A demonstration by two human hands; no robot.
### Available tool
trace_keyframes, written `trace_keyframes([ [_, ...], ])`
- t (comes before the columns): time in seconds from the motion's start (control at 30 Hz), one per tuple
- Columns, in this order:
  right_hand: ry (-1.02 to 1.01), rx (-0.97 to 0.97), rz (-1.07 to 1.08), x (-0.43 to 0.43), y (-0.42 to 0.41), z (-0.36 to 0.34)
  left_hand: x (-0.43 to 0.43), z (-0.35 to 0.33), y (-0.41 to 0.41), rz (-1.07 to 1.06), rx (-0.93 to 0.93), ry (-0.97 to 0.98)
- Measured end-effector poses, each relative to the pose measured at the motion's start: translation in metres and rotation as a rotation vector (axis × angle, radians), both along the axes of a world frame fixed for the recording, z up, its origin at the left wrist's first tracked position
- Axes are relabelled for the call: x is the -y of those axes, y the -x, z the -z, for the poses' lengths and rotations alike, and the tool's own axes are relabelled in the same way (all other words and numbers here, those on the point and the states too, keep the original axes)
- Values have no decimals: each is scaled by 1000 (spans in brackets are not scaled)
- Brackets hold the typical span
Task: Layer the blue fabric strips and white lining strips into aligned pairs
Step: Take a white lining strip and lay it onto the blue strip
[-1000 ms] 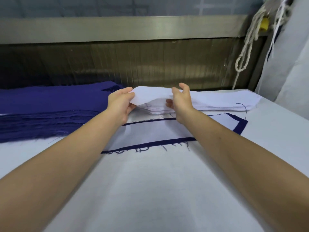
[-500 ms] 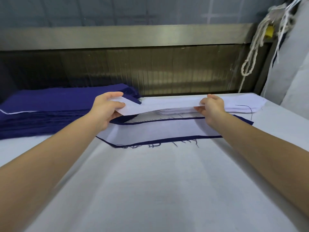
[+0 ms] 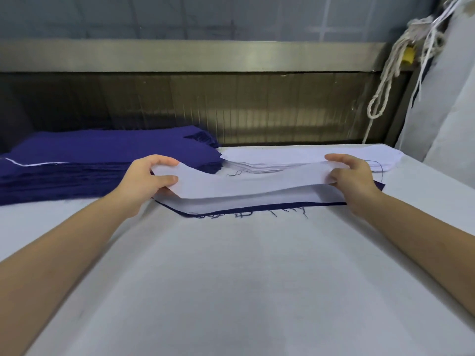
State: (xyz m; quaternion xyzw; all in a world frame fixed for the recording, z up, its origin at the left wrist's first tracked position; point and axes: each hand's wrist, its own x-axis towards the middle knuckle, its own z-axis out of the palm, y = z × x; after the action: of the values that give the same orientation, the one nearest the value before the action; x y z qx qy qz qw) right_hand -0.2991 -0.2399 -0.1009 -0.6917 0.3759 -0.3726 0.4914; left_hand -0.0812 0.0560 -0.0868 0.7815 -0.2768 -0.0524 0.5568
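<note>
White lining strip (image 3: 244, 183) pinched in left hand (image 3: 145, 182) and right hand (image 3: 356, 181) grips, blue stack (image 3: 102, 155) behind.

White-covered worktop (image 3: 244, 278), three lots of fabric along its far part.
Stack of blue fabric strips (image 3: 77, 170) at mid left; stack of white lining strips (image 3: 295, 156) right beside it, upper centre-right; single blue strip (image 3: 257, 208) at frame centre, near edge frayed, white lining (image 3: 257, 200) flat on top.

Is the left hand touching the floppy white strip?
Touching. The head view shows the left hand pinching one end of the thin white fabric lining strip, which passes between its thumb and fingers.
</note>
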Motion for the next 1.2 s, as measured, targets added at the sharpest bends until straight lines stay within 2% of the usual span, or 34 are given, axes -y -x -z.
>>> trace_keyframes([
  [0.1,163,-43,-24,-3,5,-1,-5,1,0,12,33,-34],
  [0.2,380,-171,-66,-5,7,1,-10,2,-1,4,89,-136],
  [0.37,508,-219,-84,-5,9,2,-15,2,-7,-35,155,-178],
  [0.63,597,-311,-39,-1,20,-6,-19,0,-10,-44,252,-224],
  [1.0,467,-290,-55,5,24,0,-20,0,-1,28,293,-289],
  [1.2,493,-288,-37,8,24,4,-21,2,-3,64,287,-310],
])
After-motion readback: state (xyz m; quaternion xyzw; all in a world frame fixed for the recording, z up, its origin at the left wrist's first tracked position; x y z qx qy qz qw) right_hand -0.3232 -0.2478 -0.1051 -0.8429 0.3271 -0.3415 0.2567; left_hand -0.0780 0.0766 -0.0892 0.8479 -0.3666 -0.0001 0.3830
